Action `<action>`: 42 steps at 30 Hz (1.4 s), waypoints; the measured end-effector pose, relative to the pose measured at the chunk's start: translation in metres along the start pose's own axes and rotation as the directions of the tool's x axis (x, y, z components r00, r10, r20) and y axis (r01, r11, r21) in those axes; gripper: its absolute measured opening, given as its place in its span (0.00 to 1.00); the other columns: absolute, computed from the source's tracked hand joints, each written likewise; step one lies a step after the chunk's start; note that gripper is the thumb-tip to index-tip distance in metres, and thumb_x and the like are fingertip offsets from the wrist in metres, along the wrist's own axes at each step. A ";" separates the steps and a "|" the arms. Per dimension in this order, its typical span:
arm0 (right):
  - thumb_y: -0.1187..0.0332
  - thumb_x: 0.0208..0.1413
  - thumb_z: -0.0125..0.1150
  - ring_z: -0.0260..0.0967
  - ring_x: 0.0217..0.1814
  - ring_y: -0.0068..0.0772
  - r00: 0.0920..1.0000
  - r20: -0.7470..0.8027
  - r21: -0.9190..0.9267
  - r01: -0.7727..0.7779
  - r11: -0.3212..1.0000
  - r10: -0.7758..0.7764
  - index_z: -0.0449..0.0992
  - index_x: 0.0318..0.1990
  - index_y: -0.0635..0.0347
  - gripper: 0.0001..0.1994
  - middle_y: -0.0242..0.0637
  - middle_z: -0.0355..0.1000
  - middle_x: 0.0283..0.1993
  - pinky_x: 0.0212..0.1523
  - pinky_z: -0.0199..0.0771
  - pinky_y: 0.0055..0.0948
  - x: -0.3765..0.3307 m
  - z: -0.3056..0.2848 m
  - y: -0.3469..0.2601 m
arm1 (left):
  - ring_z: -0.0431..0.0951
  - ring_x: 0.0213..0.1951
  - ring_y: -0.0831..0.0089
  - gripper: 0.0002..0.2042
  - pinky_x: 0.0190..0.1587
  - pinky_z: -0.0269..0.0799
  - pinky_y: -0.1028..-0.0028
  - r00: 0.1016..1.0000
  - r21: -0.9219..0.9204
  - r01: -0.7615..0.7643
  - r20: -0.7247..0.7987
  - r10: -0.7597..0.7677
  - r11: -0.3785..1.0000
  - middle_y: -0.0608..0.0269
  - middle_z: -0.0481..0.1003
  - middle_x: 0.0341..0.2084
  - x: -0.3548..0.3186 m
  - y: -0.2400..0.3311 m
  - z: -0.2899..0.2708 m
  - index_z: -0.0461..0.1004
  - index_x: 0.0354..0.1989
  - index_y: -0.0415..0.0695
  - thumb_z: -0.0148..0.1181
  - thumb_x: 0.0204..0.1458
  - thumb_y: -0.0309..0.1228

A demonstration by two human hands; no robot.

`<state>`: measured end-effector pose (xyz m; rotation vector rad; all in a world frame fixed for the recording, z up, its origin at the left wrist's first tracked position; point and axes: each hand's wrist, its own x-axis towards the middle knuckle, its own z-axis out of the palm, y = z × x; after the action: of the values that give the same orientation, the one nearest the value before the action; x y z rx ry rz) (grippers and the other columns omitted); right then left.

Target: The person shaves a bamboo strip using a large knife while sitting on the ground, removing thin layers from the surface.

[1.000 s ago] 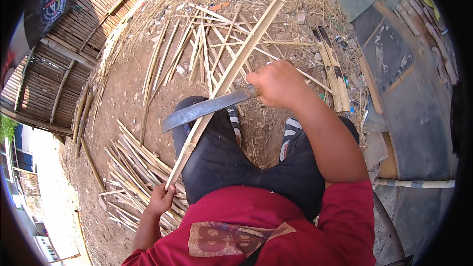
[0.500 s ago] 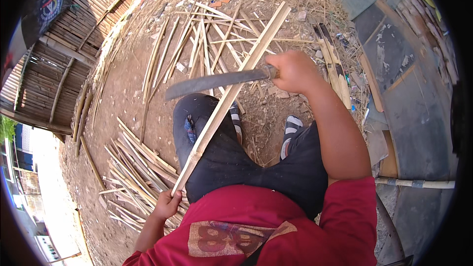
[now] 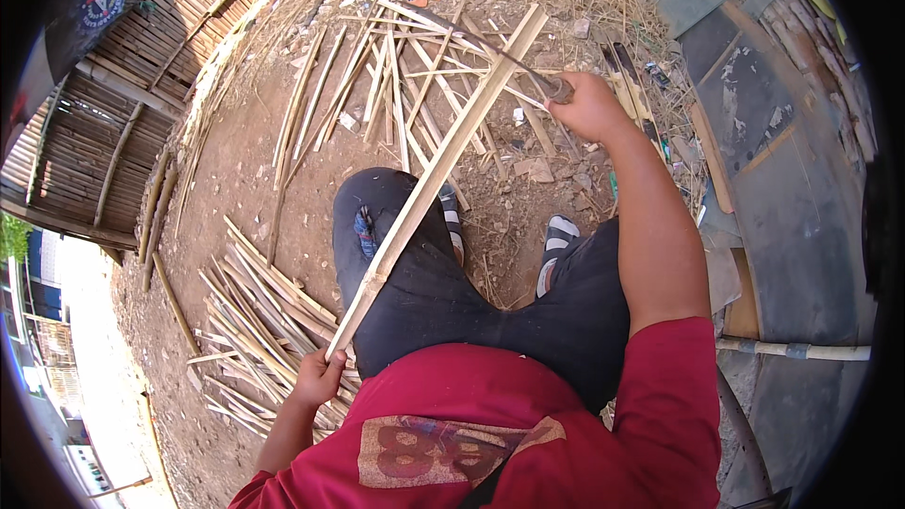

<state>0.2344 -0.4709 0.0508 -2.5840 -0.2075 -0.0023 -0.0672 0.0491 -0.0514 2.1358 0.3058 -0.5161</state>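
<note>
A long, pale split bamboo strip slants from my lap up and away to the right, across my left thigh. My left hand is closed around its near end. My right hand, near the strip's far end, grips the handle of a machete. The blade shows nearly edge-on as a thin dark line pointing away to the left, passing the strip near its far end; whether it touches the bamboo I cannot tell.
A pile of bamboo strips lies on the dirt at my left. More strips are scattered ahead of my feet. Dark boards stand along the right, and a woven bamboo wall rises at the far left.
My right hand has moved slightly away and to the right. The machete has turned from broadside to nearly edge-on, its tip now farther away. The strip and left hand have barely shifted.
</note>
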 end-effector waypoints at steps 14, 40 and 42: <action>0.60 0.50 0.70 0.80 0.43 0.53 0.973 -0.002 0.161 -0.229 0.960 0.233 0.82 0.50 0.57 0.20 0.50 0.81 0.37 0.46 0.79 0.44 -0.002 -0.027 0.033 | 0.62 0.23 0.83 0.23 0.25 0.61 0.73 0.999 0.069 0.000 -0.035 0.003 0.998 0.75 0.67 0.17 0.006 -0.001 -0.002 0.74 0.28 0.39 0.57 0.66 0.48; 0.61 0.49 0.69 0.79 0.41 0.52 0.978 -0.207 -0.076 -0.039 0.996 0.023 0.82 0.44 0.58 0.16 0.50 0.79 0.37 0.44 0.77 0.45 -0.009 -0.027 0.028 | 0.64 0.23 0.82 0.24 0.24 0.63 0.71 0.989 0.158 -0.103 -0.088 0.118 0.982 0.72 0.67 0.15 0.004 -0.016 -0.007 0.75 0.29 0.37 0.57 0.66 0.49; 0.60 0.50 0.70 0.79 0.42 0.51 0.943 -0.298 0.085 -0.128 0.988 0.148 0.82 0.45 0.59 0.17 0.50 0.80 0.37 0.44 0.77 0.45 -0.003 -0.030 0.064 | 0.63 0.22 0.83 0.24 0.24 0.63 0.71 0.996 0.123 -0.056 -0.059 0.064 0.991 0.72 0.66 0.14 0.001 0.004 -0.012 0.75 0.29 0.38 0.57 0.66 0.49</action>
<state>0.2417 -0.5410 0.0432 -2.4872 0.0867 -0.3347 -0.0618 0.0566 -0.0422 2.2747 0.2500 -0.4429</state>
